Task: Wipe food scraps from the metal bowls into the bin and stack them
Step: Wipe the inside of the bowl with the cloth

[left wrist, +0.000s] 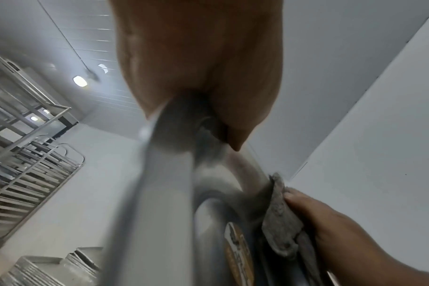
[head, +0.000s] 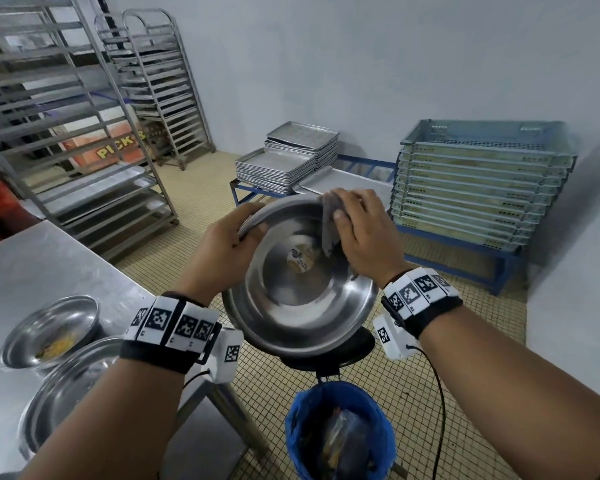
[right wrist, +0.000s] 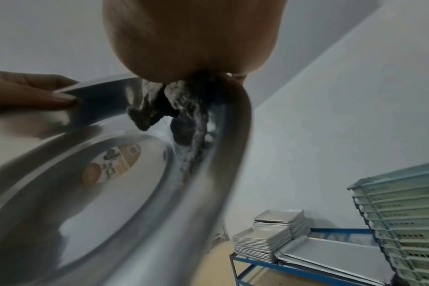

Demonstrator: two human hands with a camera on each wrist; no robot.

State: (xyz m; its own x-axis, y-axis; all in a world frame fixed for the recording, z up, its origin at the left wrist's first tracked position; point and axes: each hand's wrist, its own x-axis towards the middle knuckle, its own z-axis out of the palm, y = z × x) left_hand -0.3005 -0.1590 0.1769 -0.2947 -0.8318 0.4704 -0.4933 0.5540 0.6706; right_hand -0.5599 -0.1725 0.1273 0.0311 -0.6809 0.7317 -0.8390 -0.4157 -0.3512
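The left hand (head: 222, 251) holds the rim of a big metal bowl (head: 302, 289), fingers curled round the edge. The bowl is tipped up in the air above the blue bin (head: 340, 431). The right hand (head: 364, 237) grips a grey cloth (head: 329, 223) and presses it inside the bowl, near the top. Two more bowls (head: 52, 330) sit on the worktop (head: 32, 265), one with yellow scraps.

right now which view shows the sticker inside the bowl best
The right wrist view: the sticker sits close and unobstructed on the floor of the bowl. The head view shows it whole but small and blurred. The left wrist view catches only an edge-on sliver beside the cloth.
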